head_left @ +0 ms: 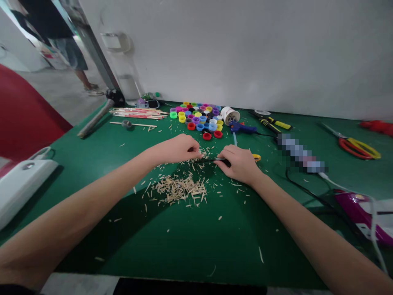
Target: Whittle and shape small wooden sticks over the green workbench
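Note:
My left hand (178, 149) rests on the green table (92, 180), fingers curled in a pinch over small wood bits; what it pinches is too small to make out. My right hand (241, 163) is closed round a thin dark tool (211, 159) whose tip points left toward the left fingers. Just in front of both hands lies a pile of pale wood chips (181, 189), with loose slivers scattered around it.
Behind the hands lie several coloured plastic rings (198, 116), a tipped white cup (230, 115), a blue glue gun (242, 128), thin sticks (138, 113), a hammer (100, 114), scissors (357, 146), cables and a purple device (365, 215). A person stands far left.

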The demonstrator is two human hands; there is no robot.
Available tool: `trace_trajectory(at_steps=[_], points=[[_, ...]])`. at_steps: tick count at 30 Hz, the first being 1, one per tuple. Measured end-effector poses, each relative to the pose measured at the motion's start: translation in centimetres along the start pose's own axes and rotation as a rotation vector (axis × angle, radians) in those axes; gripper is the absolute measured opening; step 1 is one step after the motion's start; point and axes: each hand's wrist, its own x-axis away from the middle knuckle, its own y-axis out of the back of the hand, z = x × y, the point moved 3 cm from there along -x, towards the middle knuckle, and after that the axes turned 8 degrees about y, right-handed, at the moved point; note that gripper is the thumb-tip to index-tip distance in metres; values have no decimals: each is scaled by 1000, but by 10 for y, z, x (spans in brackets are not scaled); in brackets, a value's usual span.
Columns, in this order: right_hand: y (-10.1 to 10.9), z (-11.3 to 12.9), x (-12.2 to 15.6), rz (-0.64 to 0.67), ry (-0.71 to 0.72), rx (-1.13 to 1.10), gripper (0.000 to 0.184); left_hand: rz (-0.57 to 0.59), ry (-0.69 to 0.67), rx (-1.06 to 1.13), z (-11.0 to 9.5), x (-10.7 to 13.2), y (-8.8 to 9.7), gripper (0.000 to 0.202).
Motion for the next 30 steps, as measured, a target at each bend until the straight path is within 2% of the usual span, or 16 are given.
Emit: trace_trajectory(at_steps=[9, 13, 23, 30], points=[[2, 3, 2, -93, 13, 36, 18, -23, 53, -8, 5, -1, 1, 43], [3, 2, 0, -53, 9, 6, 18, -46, 28, -5, 4, 0, 1, 43], [0, 2, 0, 37, 19, -8, 19, -22, -84, -30, -6, 4, 1, 37], [2, 4, 1, -53, 14, 37, 19, -9, -45, -17, 2, 1, 0, 39]])
